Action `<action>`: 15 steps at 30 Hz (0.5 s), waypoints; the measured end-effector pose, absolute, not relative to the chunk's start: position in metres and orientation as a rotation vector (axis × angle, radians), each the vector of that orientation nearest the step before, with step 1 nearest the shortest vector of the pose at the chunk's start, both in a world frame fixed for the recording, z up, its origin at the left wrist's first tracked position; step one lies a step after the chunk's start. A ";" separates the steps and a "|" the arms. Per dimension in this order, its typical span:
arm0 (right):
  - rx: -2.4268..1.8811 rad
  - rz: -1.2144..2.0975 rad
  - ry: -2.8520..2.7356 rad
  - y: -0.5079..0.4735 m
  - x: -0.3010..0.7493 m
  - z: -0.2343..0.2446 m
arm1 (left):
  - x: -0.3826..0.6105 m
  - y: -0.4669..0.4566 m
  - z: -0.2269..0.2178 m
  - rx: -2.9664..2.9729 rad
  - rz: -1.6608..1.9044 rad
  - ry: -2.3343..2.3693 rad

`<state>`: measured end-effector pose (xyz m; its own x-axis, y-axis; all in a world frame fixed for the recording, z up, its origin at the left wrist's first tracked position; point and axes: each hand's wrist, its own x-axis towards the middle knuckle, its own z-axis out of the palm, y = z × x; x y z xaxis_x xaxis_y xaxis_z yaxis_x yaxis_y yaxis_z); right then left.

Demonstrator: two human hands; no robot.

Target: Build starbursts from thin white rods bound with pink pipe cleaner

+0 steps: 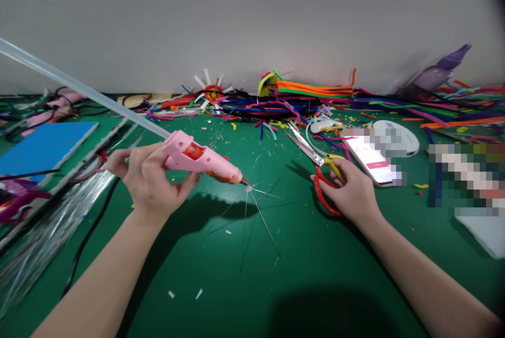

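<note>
My left hand is wrapped round a pink hot glue gun, with a long clear glue stick jutting from its back end. The gun's nozzle points down to the right, at a whitish blob from which several thin wires spread out; whether tip and blob touch I cannot tell. In my right hand are scissors with red and yellow handles. Their blades point up and to the left, slightly parted.
Bundles of coloured pipe cleaners lie along the wall. A lit phone and a white round object rest beyond my right hand. On the left are a blue board, silvery strands and a black cord. Paper scraps dot the green table.
</note>
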<state>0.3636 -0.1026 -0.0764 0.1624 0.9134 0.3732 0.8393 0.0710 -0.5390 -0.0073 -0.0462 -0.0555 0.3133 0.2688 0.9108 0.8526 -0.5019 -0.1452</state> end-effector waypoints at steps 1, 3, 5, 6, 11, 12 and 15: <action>-1.766 0.143 -1.671 -0.103 0.364 -0.076 | -0.007 -0.047 -0.056 -1.949 -1.170 -1.007; -1.762 0.152 -1.672 -0.103 0.363 -0.076 | -0.007 -0.048 -0.056 -1.956 -1.144 -1.039; -1.751 0.156 -1.672 -0.103 0.363 -0.076 | -0.007 -0.048 -0.056 -1.953 -1.116 -1.063; -1.748 0.154 -1.673 -0.103 0.363 -0.075 | -0.008 -0.048 -0.057 -1.949 -1.113 -1.071; -1.738 0.158 -1.680 -0.103 0.364 -0.075 | -0.014 -0.045 -0.062 -1.942 -1.157 -1.119; -1.738 0.160 -1.682 -0.103 0.364 -0.075 | -0.015 -0.045 -0.063 -1.943 -1.171 -1.126; -1.747 0.173 -1.683 -0.104 0.364 -0.074 | -0.021 -0.043 -0.067 -1.945 -1.219 -1.146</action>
<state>0.3636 -0.1037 -0.0742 0.1490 0.9206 0.3609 0.8278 0.0834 -0.5548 -0.0213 -0.0425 -0.0668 0.2181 0.3638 0.9056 0.8813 -0.4721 -0.0226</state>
